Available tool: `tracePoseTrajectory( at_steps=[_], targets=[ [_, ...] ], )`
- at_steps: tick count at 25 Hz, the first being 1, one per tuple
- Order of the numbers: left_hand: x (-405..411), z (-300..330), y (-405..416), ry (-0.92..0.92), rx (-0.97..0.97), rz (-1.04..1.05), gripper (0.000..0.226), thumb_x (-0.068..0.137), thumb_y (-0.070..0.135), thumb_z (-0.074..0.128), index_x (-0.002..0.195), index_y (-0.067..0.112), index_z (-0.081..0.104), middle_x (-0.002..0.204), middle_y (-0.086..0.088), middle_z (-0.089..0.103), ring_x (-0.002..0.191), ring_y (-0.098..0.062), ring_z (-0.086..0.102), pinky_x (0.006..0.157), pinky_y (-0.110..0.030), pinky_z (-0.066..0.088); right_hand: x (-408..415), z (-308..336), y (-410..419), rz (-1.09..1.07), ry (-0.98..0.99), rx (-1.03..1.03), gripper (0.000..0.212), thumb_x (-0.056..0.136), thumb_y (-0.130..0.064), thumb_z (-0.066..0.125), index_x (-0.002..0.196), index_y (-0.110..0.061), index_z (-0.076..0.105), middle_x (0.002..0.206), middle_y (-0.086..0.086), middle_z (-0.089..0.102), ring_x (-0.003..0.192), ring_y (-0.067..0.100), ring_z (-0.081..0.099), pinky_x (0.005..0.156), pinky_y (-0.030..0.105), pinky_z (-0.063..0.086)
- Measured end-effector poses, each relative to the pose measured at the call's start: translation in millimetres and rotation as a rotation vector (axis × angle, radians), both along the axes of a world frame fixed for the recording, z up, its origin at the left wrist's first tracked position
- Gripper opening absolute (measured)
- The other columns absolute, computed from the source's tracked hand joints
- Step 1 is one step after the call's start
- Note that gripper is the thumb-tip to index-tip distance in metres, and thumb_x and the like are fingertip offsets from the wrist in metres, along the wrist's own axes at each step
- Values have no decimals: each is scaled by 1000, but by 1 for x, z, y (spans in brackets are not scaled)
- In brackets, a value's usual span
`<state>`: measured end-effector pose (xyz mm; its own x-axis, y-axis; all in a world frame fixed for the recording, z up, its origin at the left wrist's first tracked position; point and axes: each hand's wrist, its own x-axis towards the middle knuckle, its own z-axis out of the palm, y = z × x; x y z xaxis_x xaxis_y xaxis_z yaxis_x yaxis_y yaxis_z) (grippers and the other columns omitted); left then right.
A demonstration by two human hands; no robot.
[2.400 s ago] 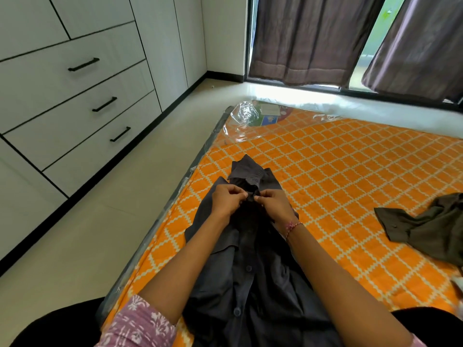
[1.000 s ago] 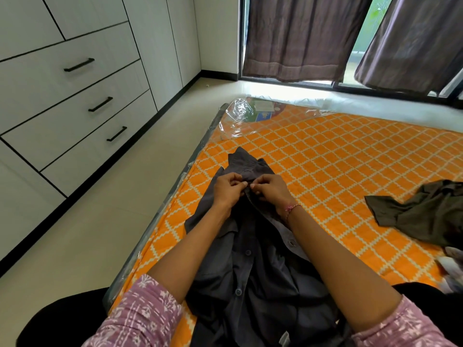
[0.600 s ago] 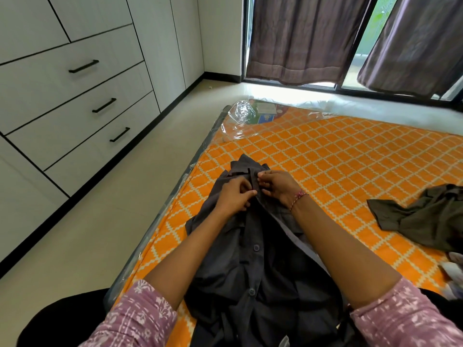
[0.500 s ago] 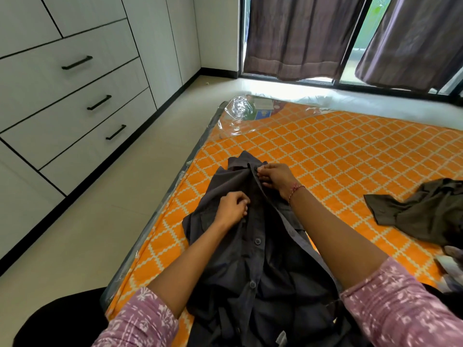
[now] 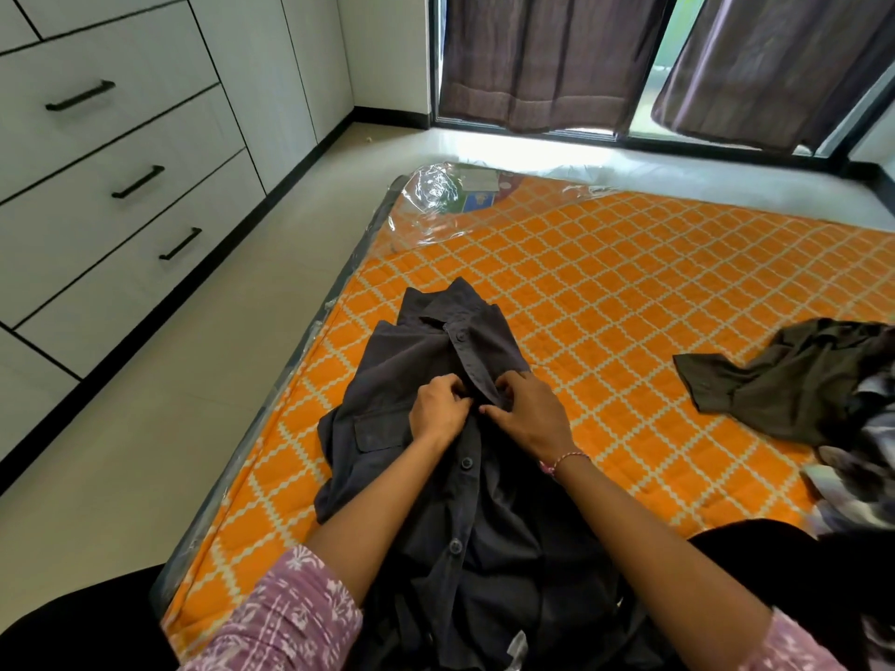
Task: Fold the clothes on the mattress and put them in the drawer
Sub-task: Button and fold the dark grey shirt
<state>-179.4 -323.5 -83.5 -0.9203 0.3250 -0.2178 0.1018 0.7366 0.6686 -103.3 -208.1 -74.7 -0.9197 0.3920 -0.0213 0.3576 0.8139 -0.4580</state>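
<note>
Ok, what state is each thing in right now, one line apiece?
Dark grey button-up shirt: unfolded, face up, collar button fastened.
Left hand: pinching the shirt placket.
Right hand: pinching the placket.
Crumpled olive-brown garment: unfolded.
White drawers with black handles: all closed.
Dark brown curtains: partly drawn.

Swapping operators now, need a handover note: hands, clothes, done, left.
Left hand and right hand both pinch the placket of the dark grey shirt, mid-buttoning; top button looks fastened.
Shirt lies front-up, unfolded, near the left edge of the orange mattress.
Olive garment lies crumpled to the right, with patterned cloth beside it.
Drawers are all closed.
Done: nothing folded.
Left: finish buttons, fold everything, put it away.
</note>
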Motion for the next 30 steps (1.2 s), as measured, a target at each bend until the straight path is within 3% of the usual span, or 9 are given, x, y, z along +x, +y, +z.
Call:
tracePoseTrajectory(
  at_steps=[5,8,11,13,20,24,27,30],
  targets=[
    [-3,-1,0,-10,60,83,6,84,11,66,85,12,72,93,-8,70,89,-22,65,74,-31,51,-20,-4,-8,-26,131,-48,13,85,-17,64,92,-9,71,93,6,68,90,25,61,68,29,39],
    [-2,4,-7,-117,232,102,13,82,3,67,71,10,68,71,-7,66,66,-15,62,66,-26,51,-20,-2,-8,-189,199,-418,8,81,-7,68,86,-7,74,81,-2,69,78,11,62,71,22,41],
    [-3,13,-14,-293,420,182,23,84,-1,65,64,12,65,64,-3,62,58,-10,56,53,-15,48,-14,8,-7,-301,113,-913,17,80,7,65,75,-9,70,60,-6,66,55,7,59,54,20,46],
    [-2,17,-19,-339,476,186,23,84,-2,65,65,11,65,64,-3,62,59,-10,56,51,-12,47,-9,14,-9,-317,73,-1037,20,79,8,65,72,-10,68,53,-6,65,49,7,59,46,16,45],
    [4,25,-23,-127,413,110,13,84,2,66,73,8,69,66,-2,64,59,-8,59,62,-21,51,-10,20,-22,-306,191,-819,14,76,3,70,71,-10,67,69,3,65,67,13,60,65,26,48],
    [15,21,-15,-58,468,209,8,84,2,65,80,4,72,70,-2,65,56,-3,58,64,-19,51,-9,19,-32,-267,284,-611,10,74,3,70,75,-7,70,73,3,66,70,12,61,63,19,45],
    [20,16,-9,-116,571,281,7,85,0,64,85,0,71,69,0,64,50,4,58,64,-17,53,-6,17,-35,-284,324,-568,9,75,0,72,82,-6,73,79,4,70,74,11,64,67,16,47],
    [21,14,-5,-146,596,290,7,86,-1,63,82,1,69,69,-1,64,51,2,59,57,-13,52,-4,16,-37,-332,347,-525,14,76,1,71,89,-3,74,82,5,70,75,9,62,62,4,41]
  ],
)
